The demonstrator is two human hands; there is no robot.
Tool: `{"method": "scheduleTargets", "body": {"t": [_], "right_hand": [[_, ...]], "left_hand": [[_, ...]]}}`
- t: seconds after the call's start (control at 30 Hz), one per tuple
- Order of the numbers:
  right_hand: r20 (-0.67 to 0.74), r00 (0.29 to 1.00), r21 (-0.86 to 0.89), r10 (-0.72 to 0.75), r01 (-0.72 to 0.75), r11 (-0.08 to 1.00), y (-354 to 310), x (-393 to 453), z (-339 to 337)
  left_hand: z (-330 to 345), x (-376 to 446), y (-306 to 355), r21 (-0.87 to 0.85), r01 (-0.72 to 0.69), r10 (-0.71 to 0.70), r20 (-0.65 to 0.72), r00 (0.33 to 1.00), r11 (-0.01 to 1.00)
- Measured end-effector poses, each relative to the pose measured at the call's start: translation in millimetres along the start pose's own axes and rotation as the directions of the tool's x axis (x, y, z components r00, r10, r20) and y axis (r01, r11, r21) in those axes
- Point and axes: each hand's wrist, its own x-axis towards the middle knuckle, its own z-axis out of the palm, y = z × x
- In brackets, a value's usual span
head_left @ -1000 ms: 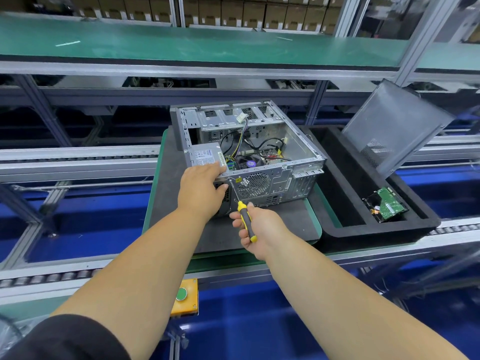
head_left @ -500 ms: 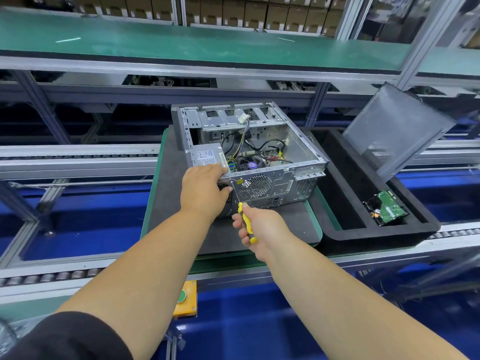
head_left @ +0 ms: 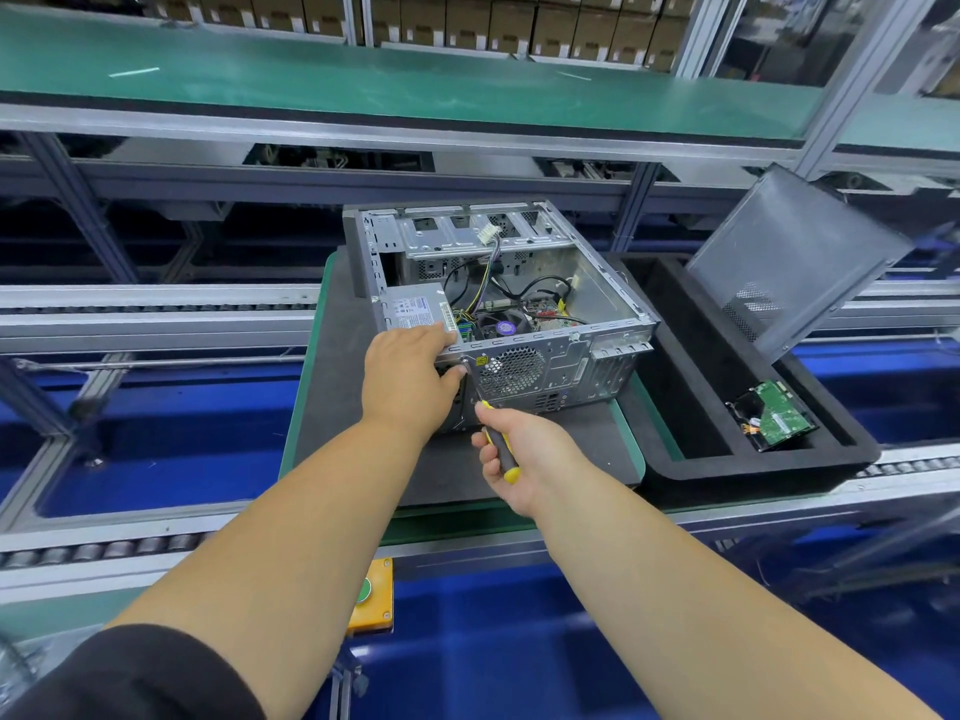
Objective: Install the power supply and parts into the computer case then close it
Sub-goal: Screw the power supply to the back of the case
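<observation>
Bearing an unreadable label, power supply (head_left: 415, 311) sits cased.

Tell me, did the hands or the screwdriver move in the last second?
A little. The right hand pushed the yellow-handled screwdriver up and forward, so its tip now sits at the rear corner of the computer case, beside the left hand's thumb. The left hand stayed clamped on the power supply corner. The hard drive in the black tray did not move.
</observation>
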Motion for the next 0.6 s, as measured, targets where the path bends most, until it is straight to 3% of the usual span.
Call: {"method": "scheduleTargets", "body": {"t": [0.17,0.3,0.43,0.6], "right_hand": [[-0.031,0.997,-0.167,0.073,-0.077,0.983,-3.6,-1.1,4.0],[0.021,0.990,-0.053,0.142,-0.141,0.989,-7.9,3.0,-0.5],[0.028,0.996,0.021,0.079,-0.080,0.997,-2.7,-0.3,-0.8],[-0.044,0.999,-0.116,0.029,-0.034,0.993,-0.8,2.2,-0.6]], "left_hand": [[1.3,-0.3,-0.5,0.004,0.005,-0.005,-0.008,1.000,1.000],[2.1,-1.1,-1.0,0.000,-0.011,0.011,-0.032,0.999,1.000],[3.3,-1.2,-1.9,0.002,-0.017,0.017,-0.040,0.999,1.000],[4.7,-2.1,-1.5,0.022,-0.024,0.025,-0.054,0.998,0.999]]}}
